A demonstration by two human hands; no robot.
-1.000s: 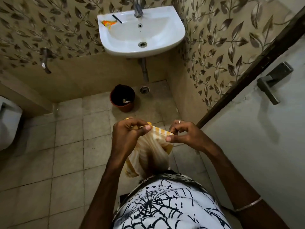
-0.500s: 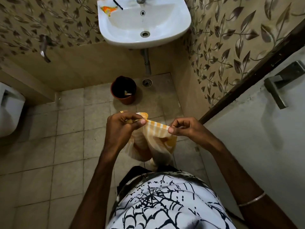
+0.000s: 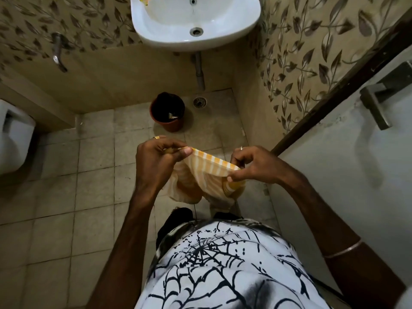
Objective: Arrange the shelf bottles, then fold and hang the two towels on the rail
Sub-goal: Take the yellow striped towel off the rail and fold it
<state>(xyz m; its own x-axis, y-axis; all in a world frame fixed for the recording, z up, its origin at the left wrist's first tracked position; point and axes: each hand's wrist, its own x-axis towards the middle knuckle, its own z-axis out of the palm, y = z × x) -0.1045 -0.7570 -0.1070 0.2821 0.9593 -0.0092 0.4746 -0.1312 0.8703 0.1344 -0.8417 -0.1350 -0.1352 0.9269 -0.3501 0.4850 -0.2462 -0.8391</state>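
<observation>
Head view, looking straight down: the left hand pinches one end of the top edge of a yellow-and-white striped towel between thumb and curled fingers, a ring on one finger. The right hand pinches the other end of that edge the same way, also with a ring on a finger, and a thin bangle sits on the right forearm. The edge is drawn fairly straight between the two hands, sloping down toward the right hand, and the rest of the towel hangs in loose folds below them, in front of the person's body and above the floor. Whether the hanging part is already doubled over cannot be told from here.

Below the hands is the person's white shirt with a black web pattern. The floor is pale square tile. Beyond the hands a reddish-brown bucket stands on the floor, with a round floor drain just to its right. Above them a white sink is fixed to the wall, a pipe running down from it. A metal tap sticks out of the leaf-patterned wall at left, and part of a white toilet shows at the left edge. At right is a pale door with a metal handle.
</observation>
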